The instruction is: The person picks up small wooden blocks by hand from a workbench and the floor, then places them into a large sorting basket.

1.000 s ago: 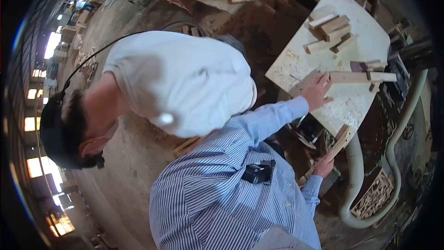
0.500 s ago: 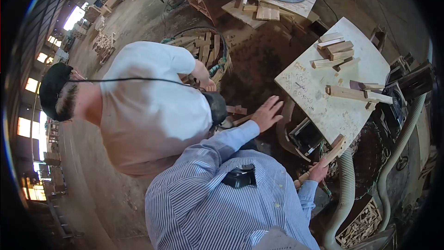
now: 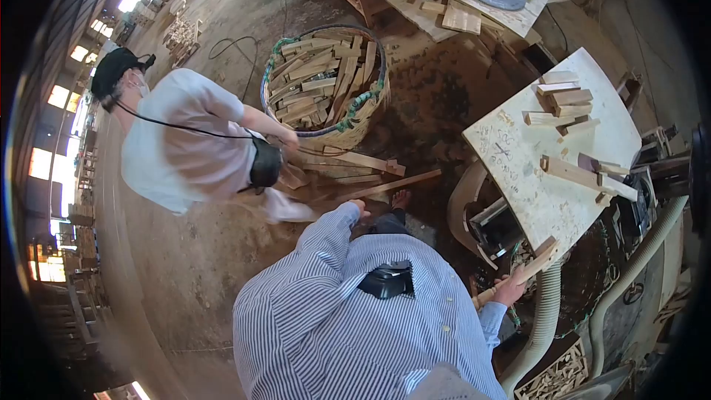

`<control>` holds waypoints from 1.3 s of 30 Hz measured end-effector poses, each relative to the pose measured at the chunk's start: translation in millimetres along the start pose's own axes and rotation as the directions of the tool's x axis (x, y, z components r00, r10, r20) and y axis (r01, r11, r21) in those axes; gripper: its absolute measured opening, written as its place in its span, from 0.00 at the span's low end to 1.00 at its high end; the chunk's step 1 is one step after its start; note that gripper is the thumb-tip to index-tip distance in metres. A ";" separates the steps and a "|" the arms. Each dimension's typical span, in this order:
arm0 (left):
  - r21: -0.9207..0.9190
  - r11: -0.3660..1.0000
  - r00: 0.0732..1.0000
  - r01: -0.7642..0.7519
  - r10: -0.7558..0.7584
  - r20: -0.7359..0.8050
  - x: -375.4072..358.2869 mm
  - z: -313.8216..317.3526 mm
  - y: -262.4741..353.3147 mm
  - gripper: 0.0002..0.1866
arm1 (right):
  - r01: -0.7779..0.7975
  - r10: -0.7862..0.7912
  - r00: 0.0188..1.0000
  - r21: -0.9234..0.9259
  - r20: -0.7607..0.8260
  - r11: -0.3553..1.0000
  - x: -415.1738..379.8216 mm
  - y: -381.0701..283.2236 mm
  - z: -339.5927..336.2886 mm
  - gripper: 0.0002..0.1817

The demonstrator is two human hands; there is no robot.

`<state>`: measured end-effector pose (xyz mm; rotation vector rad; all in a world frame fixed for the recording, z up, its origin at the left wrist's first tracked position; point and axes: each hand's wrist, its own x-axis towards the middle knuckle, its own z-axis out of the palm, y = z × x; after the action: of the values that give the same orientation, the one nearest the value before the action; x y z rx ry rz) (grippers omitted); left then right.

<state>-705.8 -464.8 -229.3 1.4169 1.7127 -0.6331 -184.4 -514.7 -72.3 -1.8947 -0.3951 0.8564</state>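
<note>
So the left hand (image 3: 361, 209) just swung away from the worktable (image 3: 554, 211), can't tell if it's open or closed, leaving only the right hand (image 3: 509, 290) wrapped around that wooden piece (image 3: 535, 264) by the table's corner.

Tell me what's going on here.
A person in a blue-striped shirt holds a long, pale wooden piece in the right hand, by a whitish board tabletop. Whether the left hand holds anything is unclear. A co-worker in white is beside a round woven basket full of wood pieces.
</note>
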 end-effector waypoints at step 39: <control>-0.725 0.661 0.822 -0.195 -0.293 -0.488 141.3 -192.9 -88.1 0.42 | -0.197 0.072 0.970 -0.581 -0.232 0.790 -22.5 -51.9 17.8 0.50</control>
<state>-848.3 -254.7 -250.4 0.9563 2.1121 0.5590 -207.9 -492.5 -22.7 -2.6078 -0.4467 0.6631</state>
